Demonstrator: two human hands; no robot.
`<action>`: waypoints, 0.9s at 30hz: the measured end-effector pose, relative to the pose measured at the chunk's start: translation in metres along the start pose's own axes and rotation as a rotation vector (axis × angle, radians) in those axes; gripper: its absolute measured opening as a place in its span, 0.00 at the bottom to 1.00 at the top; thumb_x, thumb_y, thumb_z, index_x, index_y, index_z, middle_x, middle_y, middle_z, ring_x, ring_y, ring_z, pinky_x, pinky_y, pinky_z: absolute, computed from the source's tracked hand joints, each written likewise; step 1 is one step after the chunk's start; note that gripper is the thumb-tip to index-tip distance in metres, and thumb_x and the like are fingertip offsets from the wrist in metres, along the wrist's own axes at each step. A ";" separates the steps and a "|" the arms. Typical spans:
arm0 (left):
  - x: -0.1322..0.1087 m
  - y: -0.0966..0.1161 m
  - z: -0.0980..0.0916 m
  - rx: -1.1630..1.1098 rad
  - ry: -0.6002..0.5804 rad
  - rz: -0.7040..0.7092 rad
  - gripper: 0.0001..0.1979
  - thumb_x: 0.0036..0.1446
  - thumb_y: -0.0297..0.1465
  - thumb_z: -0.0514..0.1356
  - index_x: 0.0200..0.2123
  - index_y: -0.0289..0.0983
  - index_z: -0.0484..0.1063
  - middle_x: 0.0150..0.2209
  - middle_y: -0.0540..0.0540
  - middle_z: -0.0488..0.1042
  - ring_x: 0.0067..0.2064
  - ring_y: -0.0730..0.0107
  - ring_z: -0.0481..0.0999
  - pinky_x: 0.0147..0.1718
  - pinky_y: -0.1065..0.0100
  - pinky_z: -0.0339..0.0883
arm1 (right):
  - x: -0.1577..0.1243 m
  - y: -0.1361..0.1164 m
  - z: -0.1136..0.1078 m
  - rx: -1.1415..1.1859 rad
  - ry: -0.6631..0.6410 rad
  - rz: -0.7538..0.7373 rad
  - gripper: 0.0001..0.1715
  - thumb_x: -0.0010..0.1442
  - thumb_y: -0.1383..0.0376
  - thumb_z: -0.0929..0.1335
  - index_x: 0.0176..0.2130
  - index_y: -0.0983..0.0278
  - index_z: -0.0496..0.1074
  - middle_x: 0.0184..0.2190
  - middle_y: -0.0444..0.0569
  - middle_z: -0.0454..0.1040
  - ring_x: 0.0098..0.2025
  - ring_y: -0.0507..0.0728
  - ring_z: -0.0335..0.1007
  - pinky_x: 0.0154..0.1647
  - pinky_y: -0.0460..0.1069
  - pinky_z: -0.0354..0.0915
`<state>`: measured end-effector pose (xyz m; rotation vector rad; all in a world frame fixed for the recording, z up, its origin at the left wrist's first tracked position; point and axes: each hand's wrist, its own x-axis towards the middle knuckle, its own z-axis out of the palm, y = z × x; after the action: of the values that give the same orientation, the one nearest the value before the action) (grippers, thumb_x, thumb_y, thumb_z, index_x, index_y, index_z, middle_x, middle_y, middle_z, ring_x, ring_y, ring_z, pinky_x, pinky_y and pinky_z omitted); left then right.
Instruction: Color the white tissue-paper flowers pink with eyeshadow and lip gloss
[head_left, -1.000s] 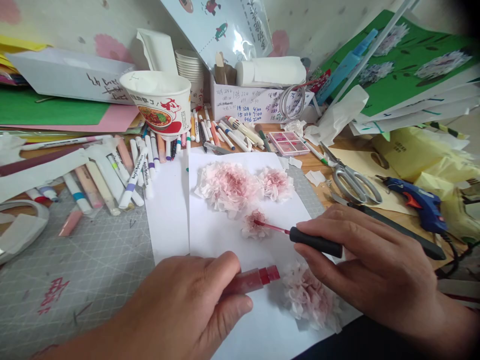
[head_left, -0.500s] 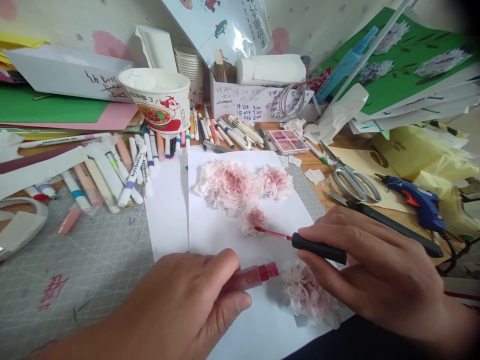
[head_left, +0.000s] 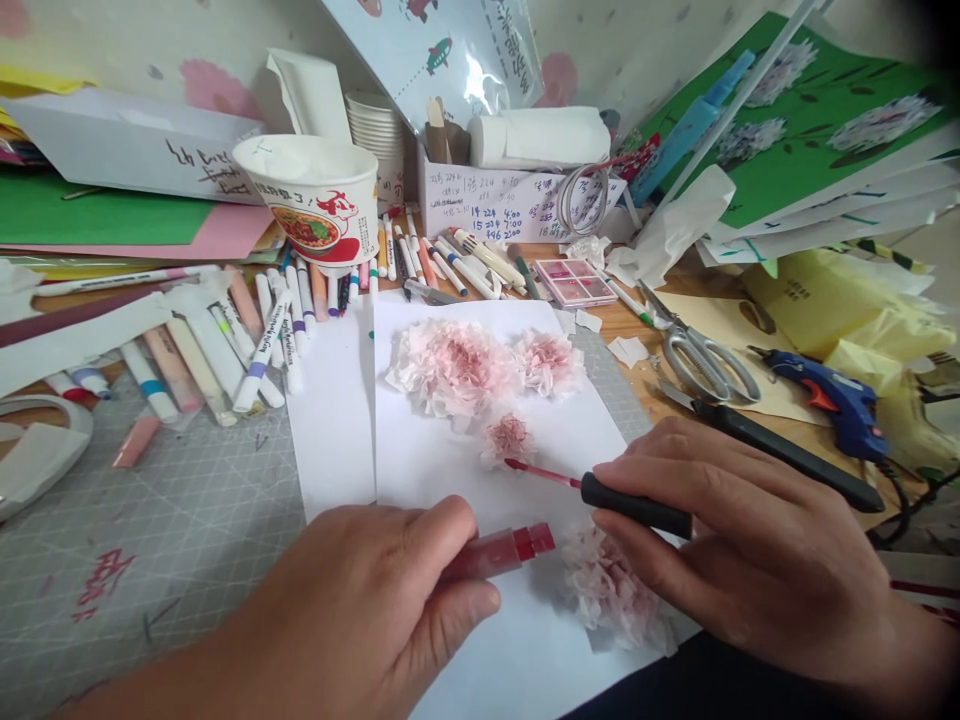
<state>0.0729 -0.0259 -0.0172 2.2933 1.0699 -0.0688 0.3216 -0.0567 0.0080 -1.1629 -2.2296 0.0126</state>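
My left hand (head_left: 405,590) is closed round a clear reddish lip gloss tube (head_left: 499,553), its uncapped neck pointing right. My right hand (head_left: 735,530) pinches the black cap of a lip gloss wand (head_left: 634,505). The wand's red tip meets or nearly meets the lower edge of a small pink-tinted tissue paper flower (head_left: 508,437). Above it on the white paper (head_left: 435,480) lie a large tissue flower (head_left: 454,365) and a medium one (head_left: 549,362), both pink in the middle. Another tissue flower (head_left: 611,580) sits partly behind my right hand.
Markers (head_left: 262,350) crowd the grey cutting mat (head_left: 202,500) on the left. A paper bowl (head_left: 311,200) stands behind. To the right lie a pink palette (head_left: 576,282), scissors (head_left: 705,355), a black-handled knife (head_left: 787,455) and a blue glue gun (head_left: 832,400).
The wand tip has shifted slightly down and left, from near the small flower's middle to its lower edge. My left hand keeps the tube almost still.
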 end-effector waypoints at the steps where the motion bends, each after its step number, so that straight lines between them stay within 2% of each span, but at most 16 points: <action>1: 0.000 0.001 -0.001 -0.004 -0.005 -0.009 0.18 0.67 0.46 0.48 0.35 0.42 0.69 0.29 0.51 0.77 0.32 0.59 0.78 0.30 0.64 0.62 | 0.000 0.000 0.000 -0.007 0.012 0.007 0.11 0.57 0.71 0.72 0.41 0.63 0.72 0.25 0.47 0.77 0.27 0.56 0.74 0.26 0.50 0.72; 7: 0.000 0.002 -0.003 -0.011 -0.027 -0.025 0.18 0.67 0.47 0.48 0.35 0.42 0.69 0.28 0.51 0.76 0.31 0.58 0.77 0.29 0.64 0.61 | 0.001 0.002 0.001 -0.029 0.029 0.001 0.10 0.56 0.72 0.73 0.39 0.65 0.71 0.24 0.48 0.76 0.25 0.55 0.73 0.25 0.49 0.69; 10: 0.000 0.000 -0.002 -0.016 -0.002 -0.002 0.18 0.67 0.46 0.48 0.35 0.42 0.69 0.28 0.51 0.76 0.30 0.60 0.77 0.28 0.65 0.60 | 0.001 0.003 0.001 0.020 0.009 0.004 0.10 0.56 0.72 0.73 0.39 0.65 0.72 0.24 0.48 0.76 0.26 0.55 0.73 0.25 0.49 0.70; 15: 0.000 -0.001 0.001 -0.015 0.050 0.008 0.17 0.67 0.46 0.50 0.33 0.42 0.69 0.27 0.52 0.76 0.29 0.62 0.76 0.27 0.66 0.59 | 0.000 0.003 0.000 0.014 0.047 0.033 0.12 0.56 0.73 0.73 0.41 0.64 0.72 0.25 0.47 0.76 0.26 0.56 0.73 0.26 0.50 0.71; 22: -0.001 -0.004 0.003 -0.001 0.062 0.044 0.21 0.68 0.48 0.46 0.33 0.42 0.68 0.27 0.52 0.76 0.28 0.63 0.75 0.26 0.66 0.58 | 0.002 0.004 0.002 0.076 -0.001 0.022 0.11 0.56 0.72 0.72 0.40 0.64 0.72 0.25 0.47 0.76 0.26 0.54 0.73 0.25 0.49 0.71; 27: -0.002 -0.004 0.003 0.015 0.045 0.037 0.21 0.68 0.48 0.46 0.33 0.42 0.68 0.26 0.52 0.75 0.28 0.64 0.75 0.26 0.67 0.57 | 0.000 0.006 0.002 0.105 0.049 0.065 0.11 0.56 0.73 0.72 0.41 0.65 0.73 0.26 0.48 0.76 0.26 0.54 0.73 0.25 0.48 0.70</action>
<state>0.0692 -0.0272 -0.0214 2.3377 1.0523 -0.0109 0.3249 -0.0527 0.0043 -1.1657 -2.1217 0.1247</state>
